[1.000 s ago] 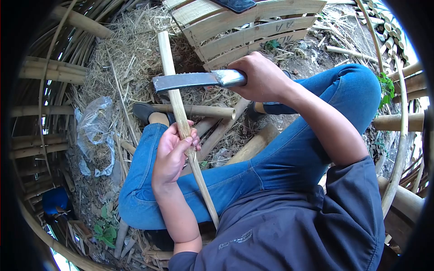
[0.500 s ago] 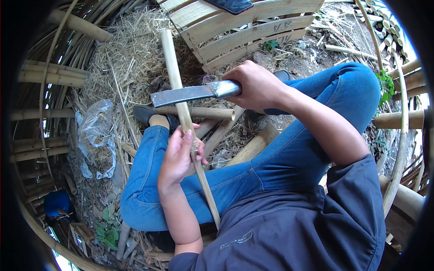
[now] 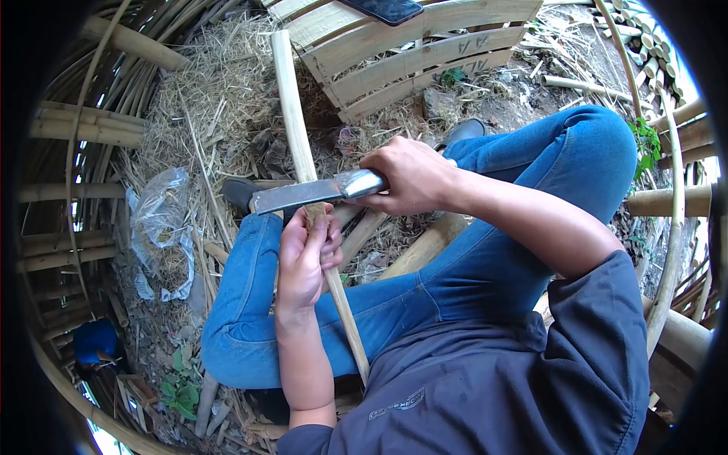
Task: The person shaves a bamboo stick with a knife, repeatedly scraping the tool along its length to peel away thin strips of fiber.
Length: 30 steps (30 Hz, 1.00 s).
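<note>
My left hand (image 3: 305,258) grips a long pale bamboo stick (image 3: 292,114) near its middle; the stick runs from the straw at the top down past my knee toward my waist. My right hand (image 3: 406,178) holds the handle of a flat steel knife (image 3: 299,195). The blade lies across the stick just above my left fingers and touches it. I sit with both legs in blue jeans (image 3: 485,250) under the work.
A slatted bamboo panel (image 3: 413,45) with a dark phone (image 3: 383,9) on it lies ahead. Short bamboo poles (image 3: 432,243) lie under my legs. Straw, a crumpled clear plastic bag (image 3: 159,220) and stacked bamboo canes (image 3: 83,125) fill the left side.
The knife has come down from above the stick to just over my left hand. My right hand dropped with it, and my left hand closed tighter on the stick.
</note>
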Each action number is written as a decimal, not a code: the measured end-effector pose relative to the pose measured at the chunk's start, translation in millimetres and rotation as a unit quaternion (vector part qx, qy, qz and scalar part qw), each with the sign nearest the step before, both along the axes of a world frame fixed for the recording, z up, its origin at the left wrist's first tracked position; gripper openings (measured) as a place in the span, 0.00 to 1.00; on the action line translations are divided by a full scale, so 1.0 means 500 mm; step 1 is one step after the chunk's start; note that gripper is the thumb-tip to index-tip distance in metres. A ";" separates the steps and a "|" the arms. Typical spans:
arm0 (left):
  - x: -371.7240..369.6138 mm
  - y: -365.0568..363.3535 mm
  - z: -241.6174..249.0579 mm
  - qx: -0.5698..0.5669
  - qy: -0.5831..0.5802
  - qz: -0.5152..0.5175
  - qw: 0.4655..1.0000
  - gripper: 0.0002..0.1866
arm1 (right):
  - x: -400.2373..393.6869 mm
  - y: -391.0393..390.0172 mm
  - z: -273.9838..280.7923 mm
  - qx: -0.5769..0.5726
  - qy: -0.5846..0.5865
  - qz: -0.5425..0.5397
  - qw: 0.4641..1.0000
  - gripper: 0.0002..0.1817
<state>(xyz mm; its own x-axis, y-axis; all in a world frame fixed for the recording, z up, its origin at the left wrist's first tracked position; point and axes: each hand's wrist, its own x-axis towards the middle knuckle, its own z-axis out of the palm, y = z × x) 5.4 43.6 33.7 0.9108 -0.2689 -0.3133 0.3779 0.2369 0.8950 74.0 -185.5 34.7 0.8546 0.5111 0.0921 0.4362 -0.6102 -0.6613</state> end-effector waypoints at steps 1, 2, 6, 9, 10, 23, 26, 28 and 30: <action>0.000 0.002 0.000 -0.008 -0.012 -0.024 1.000 0.13 | -0.001 0.001 0.002 0.000 0.000 0.002 1.000 0.20; -0.002 -0.005 0.002 0.015 -0.016 -0.016 1.000 0.14 | -0.001 0.000 0.003 -0.001 0.001 0.003 1.000 0.21; -0.007 -0.018 0.017 0.088 0.038 -0.036 0.995 0.17 | 0.005 -0.005 0.001 0.030 -0.002 -0.007 1.000 0.21; -0.014 -0.021 0.027 0.083 0.099 -0.050 0.990 0.19 | 0.009 -0.009 0.004 0.041 0.004 -0.023 0.999 0.23; -0.016 -0.024 0.028 0.073 0.115 -0.049 0.989 0.20 | 0.009 -0.010 0.004 0.045 0.007 -0.025 0.999 0.23; -0.006 0.001 0.027 0.048 0.020 -0.029 0.998 0.19 | 0.025 -0.023 0.016 0.128 -0.018 -0.036 0.991 0.21; -0.019 -0.019 0.021 0.069 0.038 -0.044 0.996 0.19 | 0.024 -0.023 0.012 0.127 -0.013 -0.030 0.991 0.20; -0.020 -0.023 0.013 0.045 0.060 -0.042 0.996 0.18 | 0.018 -0.024 0.015 0.105 -0.001 -0.031 0.994 0.21; -0.016 -0.019 0.006 0.000 0.095 -0.023 0.995 0.17 | 0.010 -0.020 0.025 0.084 0.013 -0.035 0.996 0.22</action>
